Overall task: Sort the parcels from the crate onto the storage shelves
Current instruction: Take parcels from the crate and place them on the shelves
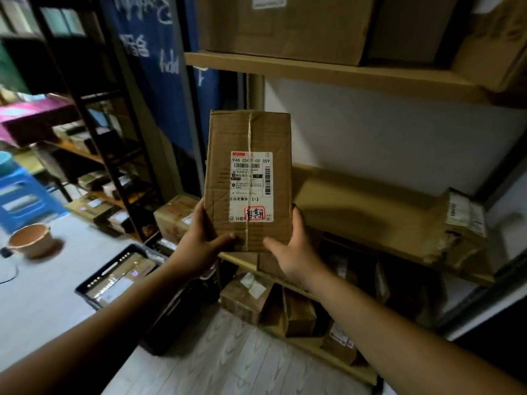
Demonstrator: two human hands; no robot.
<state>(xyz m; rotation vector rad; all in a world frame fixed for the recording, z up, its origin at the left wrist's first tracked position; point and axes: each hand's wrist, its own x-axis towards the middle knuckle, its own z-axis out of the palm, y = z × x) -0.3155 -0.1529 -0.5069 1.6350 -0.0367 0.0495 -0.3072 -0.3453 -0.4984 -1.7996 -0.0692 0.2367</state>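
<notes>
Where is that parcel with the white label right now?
Centre of the head view: the parcel is held upright between the left hand and right hand, in front of the middle shelf.

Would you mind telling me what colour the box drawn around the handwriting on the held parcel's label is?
Red, on the label; head view shows it best.

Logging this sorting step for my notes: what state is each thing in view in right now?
parcel, taped shut, held upright in front of the shelves, label facing the camera.
left hand, grips the parcel's lower left edge.
right hand, grips the parcel's lower right edge.
crate, holds at least one more package.
long box, lying flat on the middle shelf.
</notes>
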